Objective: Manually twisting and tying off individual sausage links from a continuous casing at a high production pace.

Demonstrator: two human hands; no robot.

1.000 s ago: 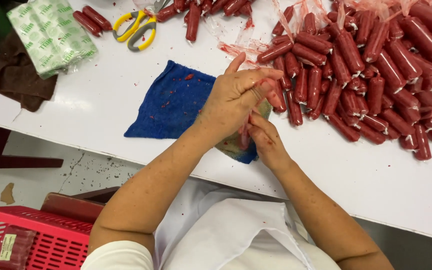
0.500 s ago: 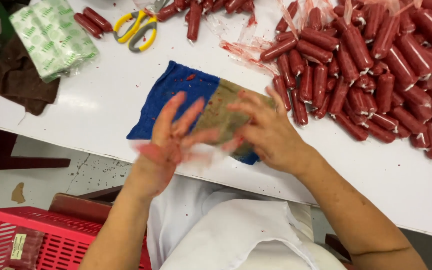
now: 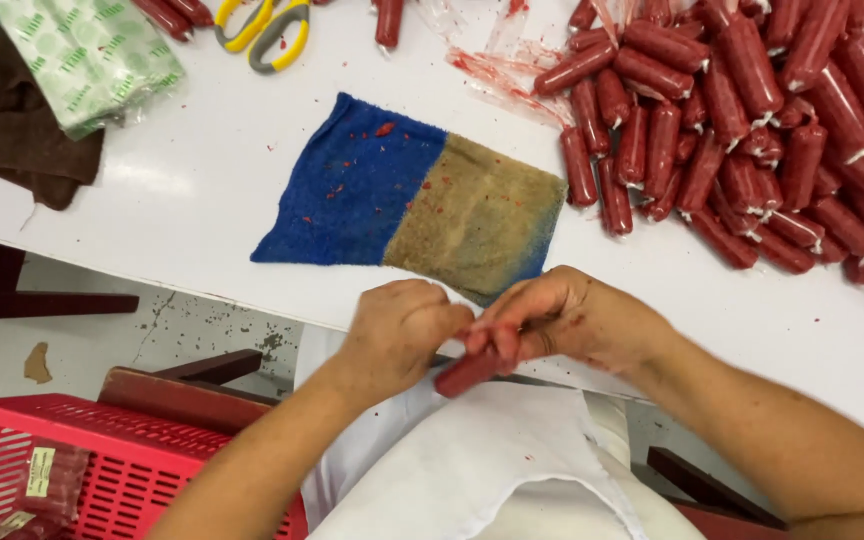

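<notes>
Head view, only one I've got. Both hands meet at the near edge of the white worktop (image 3: 202, 210), over the white apron (image 3: 512, 460). Right hand (image 3: 562, 320) is clenched round one red sausage (image 3: 467, 372); the sausage's lower end sticks out below the fingers, tilted down toward my left. Left hand (image 3: 397, 330) is curled, fingertips pinched at the top end of the same sausage, touching the right hand. Can't tell what exactly the fingertips pinch, it's hidden.

Just beyond the grip: blue towel (image 3: 352, 190) flat on the worktop, its right part stained brown, red flecks on it. Beyond and right of the grip: big pile of red sausages (image 3: 752, 130), well apart from the held one, with crumpled clear wrapping (image 3: 497, 75) at its left side. Far beyond-left: yellow-handled scissors (image 3: 262, 25), green-printed packet (image 3: 87, 60) lying on a brown cloth (image 3: 22, 150). Below-left of the grip, off the worktop: red plastic crate (image 3: 102, 470).
</notes>
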